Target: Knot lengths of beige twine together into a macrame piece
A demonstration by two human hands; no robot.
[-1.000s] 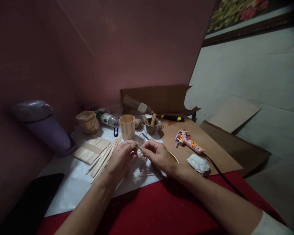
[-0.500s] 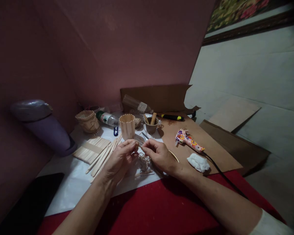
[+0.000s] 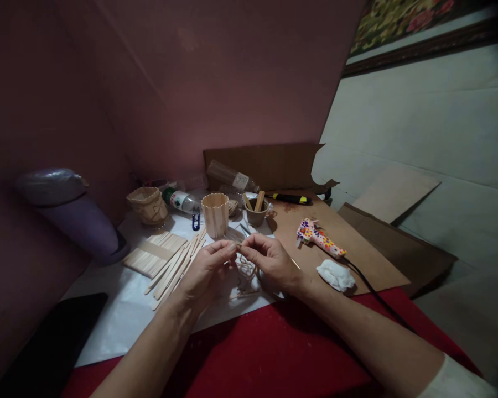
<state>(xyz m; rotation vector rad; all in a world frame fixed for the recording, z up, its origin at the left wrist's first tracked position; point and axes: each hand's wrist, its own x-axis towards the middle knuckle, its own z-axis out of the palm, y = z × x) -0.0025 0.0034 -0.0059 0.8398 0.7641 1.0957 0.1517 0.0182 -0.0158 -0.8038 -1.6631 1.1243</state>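
Observation:
Thin twine (image 3: 246, 267) hangs in loose loops below my hands, over the white paper. My left hand (image 3: 211, 264) pinches a bit of it between thumb and forefinger. Almost touching those fingertips, my right hand (image 3: 270, 263) pinches the twine too. Just behind them stands a cup made of wooden sticks (image 3: 214, 214), upright with a wavy rim. Loose craft sticks (image 3: 175, 269) lie to the left of my left hand, beside a banded bundle of sticks (image 3: 155, 254). A pair of scissors lies partly hidden under my right hand.
A floral glue gun (image 3: 320, 237) with a black cord and a white wad (image 3: 336, 275) lie at right. Behind are a small pot (image 3: 257, 213), a yellow-black cutter (image 3: 291, 198), plastic bottles (image 3: 182, 200) and a decorated cup (image 3: 148, 207). A purple tumbler (image 3: 78, 221) leans at left.
My fingertips have come closer together on the twine, the right hand shifting slightly left and up. Things on the table stay where they were.

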